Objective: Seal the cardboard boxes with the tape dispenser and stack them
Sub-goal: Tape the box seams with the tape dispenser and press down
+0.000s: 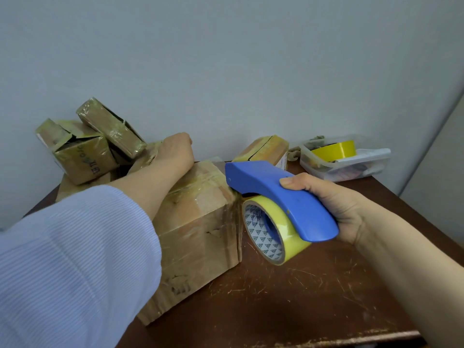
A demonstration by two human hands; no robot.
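A large cardboard box [200, 237] stands on the brown table, its top crossed with clear tape. My left hand [174, 153] rests fisted on the box's far top edge, the forearm lying across the lid. My right hand [334, 204] grips the blue tape dispenser [278, 194], whose yellow tape roll [273, 232] hangs beside the box's right side. The dispenser's nose touches the box's upper right edge. Several smaller taped boxes [82, 151] are heaped at the back left. Another small box [266, 149] sits behind the dispenser.
A clear plastic tub [351, 164] with a spare yellow tape roll [336, 149] sits at the back right. The scratched table [313, 297] ends at the front edge near me. A grey wall stands close behind everything.
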